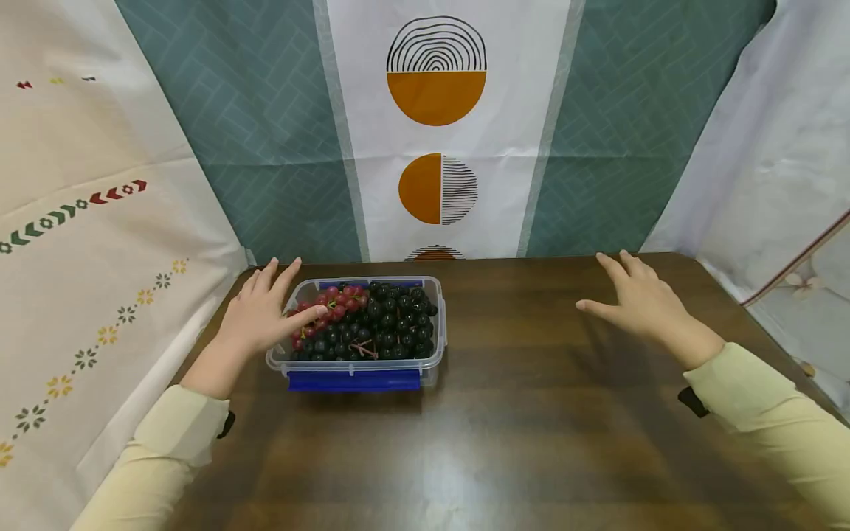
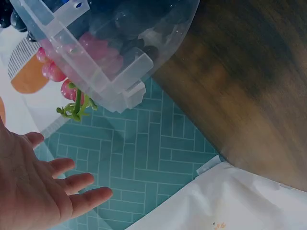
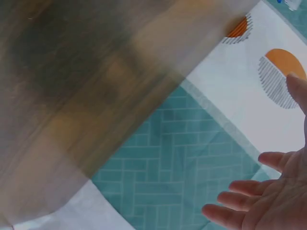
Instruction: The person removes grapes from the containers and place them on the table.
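A clear plastic container (image 1: 432, 369) with a blue clip on its front side stands on the left half of the table. Dark grapes (image 1: 398, 324) fill most of it, and a bunch of red grapes (image 1: 340, 301) lies at its left; a green stem (image 2: 76, 108) shows in the left wrist view. My left hand (image 1: 255, 310) is spread at the container's left side, its thumb overlapping the red grapes in the head view. Over the right part of the table, my right hand (image 1: 640, 302) has its fingers spread, holding nothing.
The brown wooden table (image 1: 511, 428) reaches back to a green and white patterned cloth (image 1: 279, 147). White cloths hang at the left (image 1: 99, 295) and right (image 1: 783, 184) sides. Dark bands sit at both sleeve cuffs.
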`<state>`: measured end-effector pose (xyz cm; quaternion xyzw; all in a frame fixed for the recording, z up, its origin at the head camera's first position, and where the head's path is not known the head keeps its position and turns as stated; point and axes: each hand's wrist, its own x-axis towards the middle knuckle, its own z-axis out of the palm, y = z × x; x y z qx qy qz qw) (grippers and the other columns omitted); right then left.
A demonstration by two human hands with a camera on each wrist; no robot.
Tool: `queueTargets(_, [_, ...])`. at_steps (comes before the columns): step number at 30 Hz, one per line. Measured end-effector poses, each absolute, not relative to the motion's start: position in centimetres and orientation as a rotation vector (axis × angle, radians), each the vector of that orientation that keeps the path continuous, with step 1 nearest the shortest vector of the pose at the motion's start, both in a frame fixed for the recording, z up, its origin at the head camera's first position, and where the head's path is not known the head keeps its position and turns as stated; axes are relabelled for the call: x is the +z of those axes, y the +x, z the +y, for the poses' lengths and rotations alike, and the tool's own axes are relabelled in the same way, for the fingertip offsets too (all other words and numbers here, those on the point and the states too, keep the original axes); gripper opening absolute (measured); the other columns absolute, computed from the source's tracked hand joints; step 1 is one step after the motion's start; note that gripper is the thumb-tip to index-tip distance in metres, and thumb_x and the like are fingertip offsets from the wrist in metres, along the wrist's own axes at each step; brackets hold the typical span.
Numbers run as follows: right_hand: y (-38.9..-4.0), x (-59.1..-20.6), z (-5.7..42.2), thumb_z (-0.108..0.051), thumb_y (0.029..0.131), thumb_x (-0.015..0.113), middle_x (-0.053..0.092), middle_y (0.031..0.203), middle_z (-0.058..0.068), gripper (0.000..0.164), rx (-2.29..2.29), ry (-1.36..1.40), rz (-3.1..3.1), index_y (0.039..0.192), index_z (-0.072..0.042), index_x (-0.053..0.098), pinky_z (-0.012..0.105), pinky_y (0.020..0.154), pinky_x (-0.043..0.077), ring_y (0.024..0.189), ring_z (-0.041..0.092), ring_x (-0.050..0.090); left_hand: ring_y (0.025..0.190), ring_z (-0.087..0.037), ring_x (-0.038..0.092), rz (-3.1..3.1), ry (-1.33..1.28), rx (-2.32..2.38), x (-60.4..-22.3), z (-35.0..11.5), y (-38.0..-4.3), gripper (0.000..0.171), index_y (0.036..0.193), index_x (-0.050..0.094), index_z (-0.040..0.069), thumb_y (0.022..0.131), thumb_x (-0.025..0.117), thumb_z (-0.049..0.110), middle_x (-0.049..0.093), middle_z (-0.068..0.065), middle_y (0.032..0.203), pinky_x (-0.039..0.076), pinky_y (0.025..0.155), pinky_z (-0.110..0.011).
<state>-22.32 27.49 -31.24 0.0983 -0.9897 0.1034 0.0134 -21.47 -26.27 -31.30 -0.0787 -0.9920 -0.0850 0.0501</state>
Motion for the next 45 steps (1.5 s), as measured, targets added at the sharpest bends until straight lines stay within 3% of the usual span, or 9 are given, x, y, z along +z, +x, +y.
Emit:
queueTargets(12, [-22.7,-29.1,25.4,-0.059,0.088,0.056,0.017,0.148,0.037,0.093,0.418,0.346,-3.088,0.150,-0.003,0.016,0.073,0.095,0.028,0.131,0.057,0.020,0.129,-0.059,0.023,-3.052,-0.234,-0.341,-29.9,-26.5,-21.3,0.097,0.153,0.010,0.016,0.084,0.053,0.068,0.015,-0.031,0.151,0.030,0.095,-0.073])
queueTargets(23, [-21.5,-28.0,22.6,-0.049,0.091,0.057,0.030,0.146,0.029,0.081,0.591,0.417,-3.032,0.146,0.002,0.025,0.067,0.099,0.030,0.132,0.050,0.026,0.129,-0.055,0.028,-3.062,-0.280,-0.478,-29.6,-26.9,-21.3,0.096,0.151,0.014,0.007,0.085,0.061,0.057,0.021,-0.034,0.147,0.031,0.099,-0.069])
queueTargets(36, [-20.6,-27.1,18.1,-0.045,0.093,0.057,0.033,0.148,0.023,0.075,0.854,0.500,-3.023,0.146,-0.002,0.028,0.059,0.106,0.031,0.135,0.040,0.031,0.133,-0.052,0.025,-3.126,-0.224,-0.681,-29.8,-27.8,-21.1,0.098,0.151,0.009,0.002,0.087,0.059,0.057,0.021,-0.035,0.147,0.030,0.102,-0.066])
queueTargets(45, [-21.2,-27.1,14.9,-0.038,0.093,0.058,0.038,0.145,0.021,0.069,0.963,0.556,-2.945,0.146,-0.004,0.030,0.055,0.103,0.036,0.130,0.038,0.039,0.117,-0.053,0.047,-3.137,-0.232,-0.799,-30.3,-28.3,-21.0,0.094,0.149,0.011,-0.002,0.088,0.062,0.049,0.030,-0.039,0.141,0.043,0.092,-0.061])
